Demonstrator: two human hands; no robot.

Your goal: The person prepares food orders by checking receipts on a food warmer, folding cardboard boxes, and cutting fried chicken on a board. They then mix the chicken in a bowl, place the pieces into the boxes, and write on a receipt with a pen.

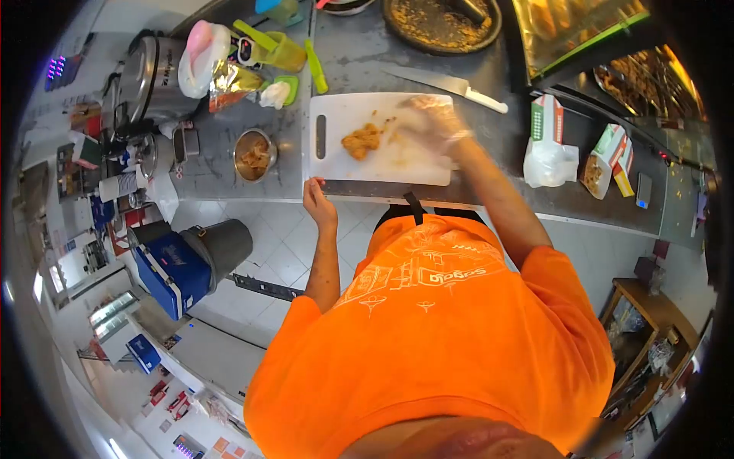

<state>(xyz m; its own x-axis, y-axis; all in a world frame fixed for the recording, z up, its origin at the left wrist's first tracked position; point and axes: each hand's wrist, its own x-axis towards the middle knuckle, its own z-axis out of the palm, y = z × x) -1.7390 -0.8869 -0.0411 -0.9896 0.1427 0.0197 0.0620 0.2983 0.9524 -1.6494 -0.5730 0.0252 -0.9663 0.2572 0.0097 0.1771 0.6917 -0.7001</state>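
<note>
A white cutting board point(359, 170) lies on the dark counter, with a lump of golden-brown fried food point(362, 141) and crumbs on it. My right hand point(434, 125), in a clear plastic glove, is over the board's right part. Motion smears its fingers, so what it holds, if anything, cannot be made out. At the counter's front edge, by the board's lower left corner, my bare left hand point(319, 205) hangs with fingers loosely extended and nothing visible in them. Behind the board lies a white-handled knife point(485, 99). A metal bowl point(255, 155) with brown pieces stands to the left.
At the back sits a dark stone mortar point(440, 51) with brown paste. Food boxes point(547, 126) and a plastic bag point(552, 167) stand right, below a glass display case point(581, 34). Left are a steel pot point(159, 76) and green cup point(288, 53). A grey bin point(225, 246) stands below.
</note>
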